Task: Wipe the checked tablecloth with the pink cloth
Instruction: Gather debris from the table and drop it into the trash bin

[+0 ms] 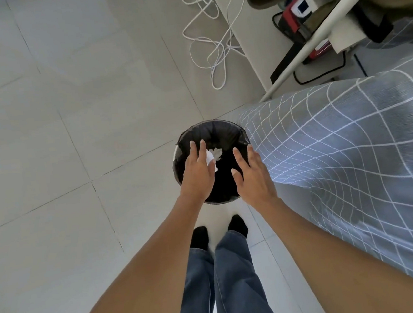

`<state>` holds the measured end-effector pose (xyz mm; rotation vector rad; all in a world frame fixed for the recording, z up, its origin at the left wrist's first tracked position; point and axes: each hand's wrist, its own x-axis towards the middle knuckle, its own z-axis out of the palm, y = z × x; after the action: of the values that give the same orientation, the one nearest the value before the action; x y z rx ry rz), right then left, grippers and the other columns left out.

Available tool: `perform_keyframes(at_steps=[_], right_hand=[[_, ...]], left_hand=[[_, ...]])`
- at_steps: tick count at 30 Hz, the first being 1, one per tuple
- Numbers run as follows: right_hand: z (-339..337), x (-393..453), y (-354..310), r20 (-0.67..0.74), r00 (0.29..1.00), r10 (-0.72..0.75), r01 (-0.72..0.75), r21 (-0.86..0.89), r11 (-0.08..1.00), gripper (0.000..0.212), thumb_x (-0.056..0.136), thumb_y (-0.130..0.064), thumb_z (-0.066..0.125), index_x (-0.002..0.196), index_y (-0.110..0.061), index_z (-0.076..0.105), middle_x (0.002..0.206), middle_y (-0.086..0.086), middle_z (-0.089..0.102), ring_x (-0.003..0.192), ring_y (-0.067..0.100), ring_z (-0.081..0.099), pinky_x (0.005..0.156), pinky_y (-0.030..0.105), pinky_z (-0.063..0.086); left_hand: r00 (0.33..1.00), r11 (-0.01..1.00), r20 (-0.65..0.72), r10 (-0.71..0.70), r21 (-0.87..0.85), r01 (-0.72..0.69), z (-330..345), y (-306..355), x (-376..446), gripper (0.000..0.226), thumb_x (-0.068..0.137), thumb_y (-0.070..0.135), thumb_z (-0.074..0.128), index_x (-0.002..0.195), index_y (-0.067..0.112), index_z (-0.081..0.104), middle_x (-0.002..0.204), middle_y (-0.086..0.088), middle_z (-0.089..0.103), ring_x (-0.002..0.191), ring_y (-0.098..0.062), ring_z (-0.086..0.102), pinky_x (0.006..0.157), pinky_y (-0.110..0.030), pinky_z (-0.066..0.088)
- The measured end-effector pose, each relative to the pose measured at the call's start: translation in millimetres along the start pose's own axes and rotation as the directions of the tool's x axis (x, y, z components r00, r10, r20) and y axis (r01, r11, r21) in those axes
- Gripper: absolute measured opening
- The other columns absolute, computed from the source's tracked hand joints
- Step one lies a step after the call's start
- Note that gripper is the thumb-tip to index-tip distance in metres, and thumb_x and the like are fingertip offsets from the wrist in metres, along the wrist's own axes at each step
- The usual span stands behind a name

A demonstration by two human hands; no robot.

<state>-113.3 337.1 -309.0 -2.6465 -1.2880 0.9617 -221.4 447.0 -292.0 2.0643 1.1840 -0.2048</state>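
Plainly, held both hands open and empty over the bin [186, 143] at frame centre, left hand [197, 175] and right hand [253, 177] with fingers straight, white scraps [215, 154] below. Saw no pink cloth anywhere. Found the checked tablecloth [351, 141] draping the desk at right of frame, nearer the right hand, running from upper right to lower right.

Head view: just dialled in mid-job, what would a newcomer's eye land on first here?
Two bare hands, the left hand and the right hand, hover open over a round bin lined with a black bag on the pale tiled floor, crumpled white paper inside it. To the right, the grey checked tablecloth drapes down beside the bin. No pink cloth is in view.
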Motion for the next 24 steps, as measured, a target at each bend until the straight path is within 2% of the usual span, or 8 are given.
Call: perform_keyframes(at_steps=[6, 12, 19, 24], right_hand=[[-10, -10, 1, 0.003, 1.0, 0.013, -0.013, -0.025, 1.0, 0.056, 0.104, -0.037, 0.026, 0.154, -0.026, 0.003, 0.162, 0.012, -0.004, 0.149, 0.029, 0.002, 0.118, 0.041, 0.014], [-43, -28, -18, 0.005, 0.999, 0.031, -0.031, -0.037, 0.999, 0.055, 0.105, -0.035, 0.025, 0.155, -0.024, 0.006, 0.162, 0.012, -0.003, 0.149, 0.029, 0.002, 0.118, 0.042, 0.013], [-103, -73, -56, -0.015, 0.998, 0.066, -0.067, -0.047, 0.997, 0.055, 0.105, -0.036, 0.024, 0.154, -0.025, 0.003, 0.162, 0.01, -0.003, 0.149, 0.027, -0.001, 0.119, 0.041, 0.01], [-154, -114, -82, -0.073, 0.994, 0.08, -0.083, -0.045, 0.996, 0.054, 0.105, -0.035, 0.023, 0.155, -0.025, 0.004, 0.162, 0.011, -0.002, 0.149, 0.027, 0.0, 0.119, 0.039, 0.01]], left_hand=[[1.0, 0.997, 0.015, -0.021, 0.081, 0.02, -13, 0, -2, 0.056, 0.104, 0.023, 0.031, 0.153, 0.007, 0.008, 0.159, -0.02, 0.003, 0.147, -0.033, 0.011, 0.118, -0.036, 0.015], [0.991, 0.943, 0.128, -0.043, 0.332, -0.002, -46, 10, -25, 0.06, 0.104, 0.034, 0.027, 0.153, 0.009, 0.003, 0.16, -0.018, -0.001, 0.147, -0.031, 0.01, 0.119, -0.041, 0.019], [0.985, 0.887, 0.165, -0.047, 0.46, -0.034, -108, 39, -66, 0.06, 0.104, 0.035, 0.025, 0.153, 0.009, 0.001, 0.16, -0.016, -0.003, 0.147, -0.031, 0.008, 0.117, -0.044, 0.021], [0.988, 0.864, 0.149, 0.034, 0.493, -0.105, -156, 70, -100, 0.06, 0.104, 0.033, 0.026, 0.152, 0.009, 0.001, 0.16, -0.017, -0.004, 0.146, -0.032, 0.01, 0.117, -0.044, 0.021]])
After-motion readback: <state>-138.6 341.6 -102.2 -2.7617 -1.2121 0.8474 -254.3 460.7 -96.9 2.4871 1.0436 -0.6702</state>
